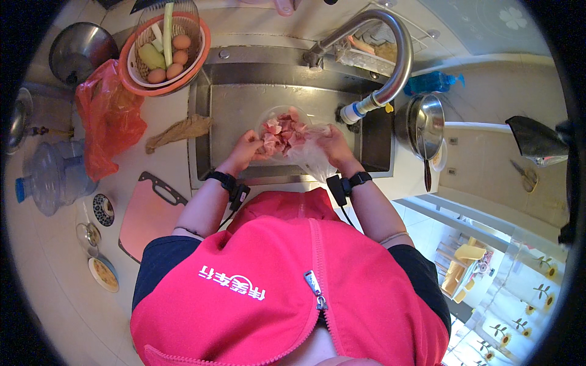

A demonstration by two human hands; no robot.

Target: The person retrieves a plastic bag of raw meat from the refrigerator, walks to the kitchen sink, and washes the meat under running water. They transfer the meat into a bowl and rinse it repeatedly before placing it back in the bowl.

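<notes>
Pieces of raw meat (283, 132) lie in a clear round bowl (284, 110) over the stainless steel sink (238, 98). At the bowl's left side, my left hand (246, 150) has its fingers bent against the meat and the edge; whether it grips anything is unclear. My right hand (336, 145) is shut on a thin clear plastic bag (313, 155), which hangs down at the right of the meat and partly covers it. The curved faucet (398, 55) arches over the sink's right part, its spout end above and to the right of my right hand.
Left of the sink are a brown cloth (181, 132), a red plastic bag (110, 123), a pink cutting board (149, 212) and an orange-rimmed basket (124, 68) with eggs and vegetables. Metal bowls (430, 123) stand at the right, near a blue bottle (430, 83).
</notes>
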